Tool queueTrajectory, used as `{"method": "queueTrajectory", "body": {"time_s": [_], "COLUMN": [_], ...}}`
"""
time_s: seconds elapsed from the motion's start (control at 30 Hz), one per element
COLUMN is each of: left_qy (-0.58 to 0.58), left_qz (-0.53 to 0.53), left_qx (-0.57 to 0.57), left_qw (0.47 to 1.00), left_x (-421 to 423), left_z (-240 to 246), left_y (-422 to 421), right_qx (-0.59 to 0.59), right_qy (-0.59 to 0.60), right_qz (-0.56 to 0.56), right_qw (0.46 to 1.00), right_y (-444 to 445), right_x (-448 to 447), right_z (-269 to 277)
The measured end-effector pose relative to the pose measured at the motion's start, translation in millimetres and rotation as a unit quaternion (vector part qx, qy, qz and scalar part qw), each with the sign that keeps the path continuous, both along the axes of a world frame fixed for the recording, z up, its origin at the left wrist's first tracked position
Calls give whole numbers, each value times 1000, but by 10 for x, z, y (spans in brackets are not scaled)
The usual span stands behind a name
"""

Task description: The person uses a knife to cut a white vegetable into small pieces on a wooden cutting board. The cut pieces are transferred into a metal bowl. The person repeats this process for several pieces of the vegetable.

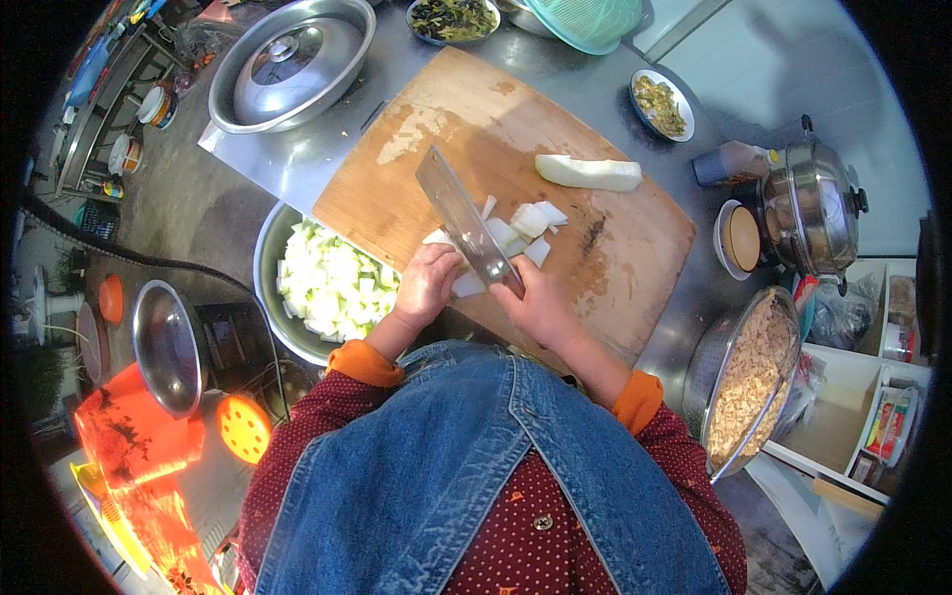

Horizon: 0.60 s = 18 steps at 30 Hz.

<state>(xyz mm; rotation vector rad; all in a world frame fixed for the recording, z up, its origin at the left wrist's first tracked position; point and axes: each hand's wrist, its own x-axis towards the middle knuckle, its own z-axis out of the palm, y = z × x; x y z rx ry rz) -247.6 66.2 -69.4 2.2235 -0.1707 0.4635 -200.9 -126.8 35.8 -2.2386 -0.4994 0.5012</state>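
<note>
My right hand grips the handle of a cleaver, its broad metal blade slanting up and left over the wooden cutting board. Beside the blade, my left hand has its fingers curled over a pale vegetable piece, partly hidden by the hand. Cut white pieces lie just right of the blade. Farther back on the board rests a longer peeled length of pale vegetable. Below the board's left edge, a metal basin holds many pale green and white chunks.
A lidded steel basin stands back left. Plates of food and a teal plastic basket sit behind the board. At right are a steel pot, a bottle and a colander of tan flakes.
</note>
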Motion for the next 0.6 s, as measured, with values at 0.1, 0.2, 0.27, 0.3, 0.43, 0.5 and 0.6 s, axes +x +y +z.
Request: {"method": "queueTrajectory", "body": {"time_s": [0.1,0.2,0.27,0.3,0.43,0.5,0.6], "left_qy": [0,-4,-8,-5,-16,-26,-33], "left_qz": [6,4,1,-2,-8,-6,-1], "left_qx": [1,3,-2,-3,-12,-13,-9], "left_qw": [1000,1000,1000,1000,1000,1000,999], "left_x": [-8,-9,-5,-7,-2,-1,-21], "left_z": [13,9,1,-5,-25,-31,-42], "left_y": [-3,7,14,16,27,34,29], "right_qx": [-20,-41,-60,-76,-123,-122,-77], "right_qy": [-10,-15,-16,-16,-40,-45,-39], "right_qz": [21,33,38,36,28,23,14], "right_qw": [1000,999,997,996,991,991,996], "right_y": [-8,2,26,60,354,399,373], "right_x": [-41,-43,-25,-19,48,61,35], "right_z": [23,4,-30,-64,-333,-443,-518]}}
